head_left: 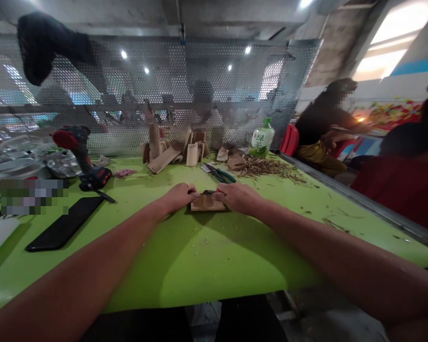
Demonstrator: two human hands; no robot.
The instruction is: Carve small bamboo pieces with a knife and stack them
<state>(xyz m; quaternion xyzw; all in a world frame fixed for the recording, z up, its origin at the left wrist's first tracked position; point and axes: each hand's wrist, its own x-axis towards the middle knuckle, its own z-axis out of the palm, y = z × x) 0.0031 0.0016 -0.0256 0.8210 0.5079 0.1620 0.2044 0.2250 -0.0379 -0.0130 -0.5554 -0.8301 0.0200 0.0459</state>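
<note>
As the left hand [178,198] and right hand [239,198] come together from either side, their grip is closed and curled, the fingers meeting on a small dark piece [209,192] with a fleck of red on it, too small and too covered to name. Just beneath, touching both hands, lies a tan wooden block [208,204], flat and low with a matte, dry-looking face, on the green counter [199,266] directly in front of the person.

Just beyond the hands sit green-handled pliers [221,175], and to their right a heap of brown wood shavings [267,168] spills loosely across the smooth surface. Behind them, rough wooden offcuts [174,149] stand or lean in a cluster beside a plastic bottle [262,138] with a green label.

To the left, a red-and-black drill [79,149] stands upright, a black phone [64,223] lies flat, and clear plastic trays [19,159] crowd the edge. A perforated metal screen [157,95] rises behind it all — and off to the right, past the counter's edge, a co-worker [324,118] in a dark top sits with hands raised.
</note>
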